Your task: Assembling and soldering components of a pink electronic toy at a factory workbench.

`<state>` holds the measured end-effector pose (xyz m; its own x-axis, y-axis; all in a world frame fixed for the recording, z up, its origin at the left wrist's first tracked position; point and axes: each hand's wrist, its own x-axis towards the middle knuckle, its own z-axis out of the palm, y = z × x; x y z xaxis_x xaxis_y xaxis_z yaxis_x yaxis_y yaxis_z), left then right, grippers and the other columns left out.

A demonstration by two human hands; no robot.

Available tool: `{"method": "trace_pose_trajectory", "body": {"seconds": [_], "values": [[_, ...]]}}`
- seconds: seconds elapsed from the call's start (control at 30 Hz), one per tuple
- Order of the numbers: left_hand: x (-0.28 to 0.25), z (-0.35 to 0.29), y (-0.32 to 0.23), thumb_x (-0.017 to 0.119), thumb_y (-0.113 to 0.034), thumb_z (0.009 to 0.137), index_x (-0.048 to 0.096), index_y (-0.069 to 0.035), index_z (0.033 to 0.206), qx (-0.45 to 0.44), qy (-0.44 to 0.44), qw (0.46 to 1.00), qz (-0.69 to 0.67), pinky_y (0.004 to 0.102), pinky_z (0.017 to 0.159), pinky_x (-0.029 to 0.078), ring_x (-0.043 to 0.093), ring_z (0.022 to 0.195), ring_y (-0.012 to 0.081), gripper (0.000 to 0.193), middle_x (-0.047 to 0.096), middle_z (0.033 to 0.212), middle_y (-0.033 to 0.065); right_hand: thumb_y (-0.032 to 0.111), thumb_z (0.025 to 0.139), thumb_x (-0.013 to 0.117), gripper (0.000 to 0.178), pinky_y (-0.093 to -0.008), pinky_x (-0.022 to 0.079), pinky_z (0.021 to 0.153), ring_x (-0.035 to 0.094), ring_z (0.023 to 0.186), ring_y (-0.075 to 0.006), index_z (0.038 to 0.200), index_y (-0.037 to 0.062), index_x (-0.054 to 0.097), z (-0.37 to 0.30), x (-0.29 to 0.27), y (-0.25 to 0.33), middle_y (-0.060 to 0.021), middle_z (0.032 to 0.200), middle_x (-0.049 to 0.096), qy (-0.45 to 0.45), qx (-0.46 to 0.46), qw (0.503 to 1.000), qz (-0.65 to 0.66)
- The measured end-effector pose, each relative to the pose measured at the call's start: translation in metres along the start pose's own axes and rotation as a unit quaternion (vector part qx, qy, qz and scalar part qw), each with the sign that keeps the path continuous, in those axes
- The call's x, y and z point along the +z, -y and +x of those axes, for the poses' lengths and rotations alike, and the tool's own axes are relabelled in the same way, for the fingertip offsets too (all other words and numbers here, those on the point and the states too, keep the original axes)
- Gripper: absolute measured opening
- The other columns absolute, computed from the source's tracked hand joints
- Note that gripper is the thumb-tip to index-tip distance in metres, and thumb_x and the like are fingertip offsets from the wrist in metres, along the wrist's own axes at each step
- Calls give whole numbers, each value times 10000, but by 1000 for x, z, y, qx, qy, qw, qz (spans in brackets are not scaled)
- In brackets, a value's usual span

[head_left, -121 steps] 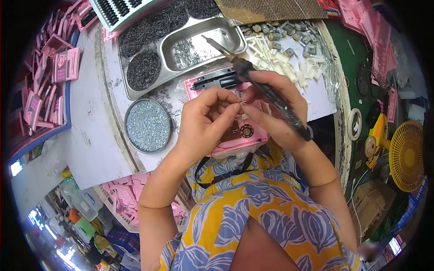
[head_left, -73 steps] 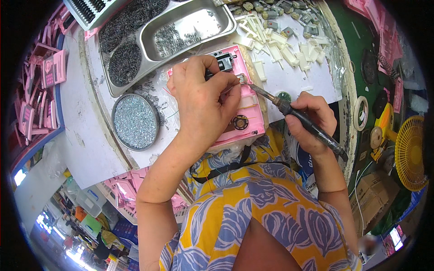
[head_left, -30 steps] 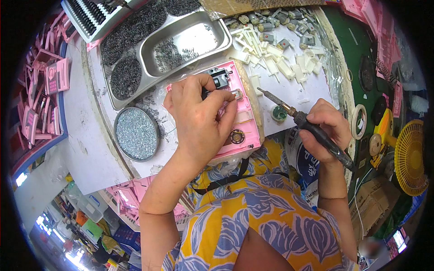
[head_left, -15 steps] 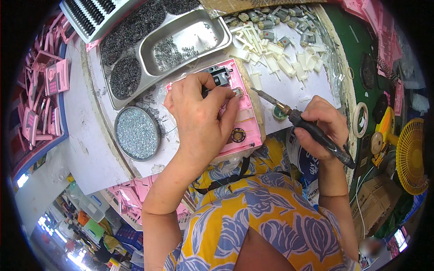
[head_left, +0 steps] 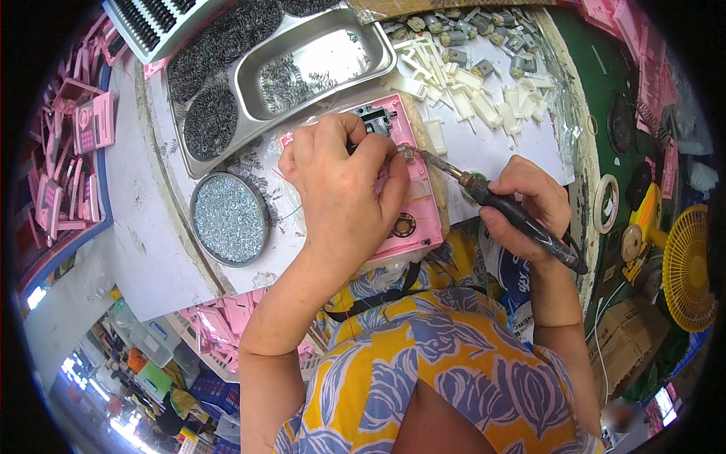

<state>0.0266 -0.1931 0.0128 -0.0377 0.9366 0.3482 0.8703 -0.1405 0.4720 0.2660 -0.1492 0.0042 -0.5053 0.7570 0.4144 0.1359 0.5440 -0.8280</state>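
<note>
My right hand (head_left: pixel 533 203) grips a black-handled soldering iron (head_left: pixel 516 215), its metal tip pointing left. That tip meets or nearly meets a small metal part (head_left: pixel 409 152) at the fingertips of my left hand (head_left: pixel 344 181). The left fingers are pinched together over a pink plastic housing (head_left: pixel 425 221), hiding whatever they hold. Inside the housing, a dark mechanism (head_left: pixel 376 119) shows above these fingers and a round speaker-like disc (head_left: pixel 404 225) below them. A thin greenish wire (head_left: pixel 290 212) sticks out left of my left hand.
A steel tray (head_left: pixel 243 125) of small black springs stands at the upper left, near a round tin (head_left: pixel 229 219) of tiny metal pieces. White plastic parts (head_left: pixel 476 106) and small motors (head_left: pixel 522 64) lie behind the housing. To the right are a tape roll (head_left: pixel 606 203) and a yellow fan (head_left: pixel 688 265).
The soldering iron has moved left, its tip coming from beside the housing to the small metal part at my left fingertips. My left hand has stayed nearly in place.
</note>
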Motion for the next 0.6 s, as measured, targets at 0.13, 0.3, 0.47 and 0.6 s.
{"method": "trace_pose_trajectory", "body": {"seconds": [0.13, 0.3, 0.47, 0.6], "values": [[1, -1, 1, 754, -166, 732, 696, -117, 791, 2, 0, 1000, 3, 444, 817, 296, 471, 911, 274, 96, 524, 943, 58, 67, 749, 821, 290, -261, 394, 511, 524, 568, -143, 987, 51, 657, -1, 1, -2, -49, 728, 616, 3, 10, 1000, 4], [-3, 1, -1, 781, -176, 737, 709, -121, 824, 7, 4, 1000, 21, 412, 817, 331, 501, 905, 269, 126, 525, 928, 58, 65, 744, 823, 294, -264, 387, 510, 516, 565, -142, 986, 49, 657, 1, 3, -2, -51, 720, 610, 4, 6, 1000, 3], [-3, 0, 0, 781, -181, 744, 707, -118, 825, 13, 1, 1000, 22, 408, 822, 328, 510, 898, 257, 127, 522, 916, 49, 49, 740, 818, 298, -268, 392, 525, 519, 580, -146, 991, 42, 657, 0, -4, 0, -52, 723, 615, 8, 5, 1000, -2], [-4, 0, -2, 783, -185, 746, 710, -115, 828, 12, -2, 1000, 21, 406, 830, 325, 514, 901, 252, 131, 521, 914, 46, 40, 740, 815, 302, -272, 398, 536, 524, 593, -153, 997, 31, 656, -3, -10, 2, -58, 737, 624, 2, -2, 1000, 9]]}}
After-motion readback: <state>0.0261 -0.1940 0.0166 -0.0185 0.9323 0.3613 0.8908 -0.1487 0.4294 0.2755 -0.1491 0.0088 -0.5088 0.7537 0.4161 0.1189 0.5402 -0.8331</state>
